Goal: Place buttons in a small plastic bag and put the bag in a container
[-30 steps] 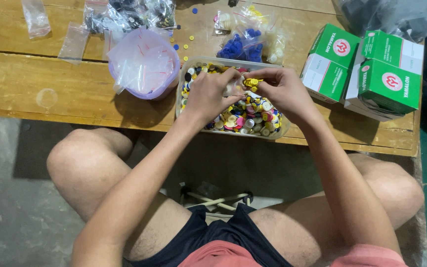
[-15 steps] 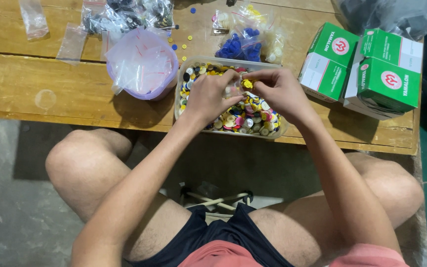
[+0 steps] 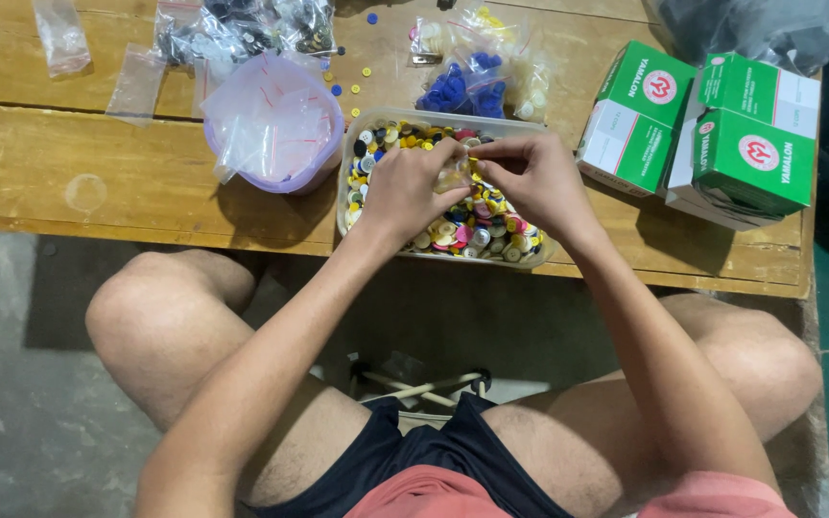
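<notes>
A clear plastic tray (image 3: 349, 192) full of several small round coloured caps sits on the wooden table (image 3: 98, 182) at its near edge. Both my hands hover over the tray, fingertips meeting. My left hand (image 3: 403, 190) pinches a small clear plastic bag (image 3: 455, 175) holding yellow pieces. My right hand (image 3: 527, 178) grips the same small bag from the right side, its fingers closed on the bag's top edge.
A lilac bowl (image 3: 271, 125) stuffed with clear bags stands left of the tray. Bags of blue and yellow pieces (image 3: 477, 82) lie behind it. Green and white boxes (image 3: 712, 134) are stacked at the right. My bare knees are under the table edge.
Both hands have stayed over the tray, shifting slightly; the fingers have closed together on the small bag with the yellow pieces.
</notes>
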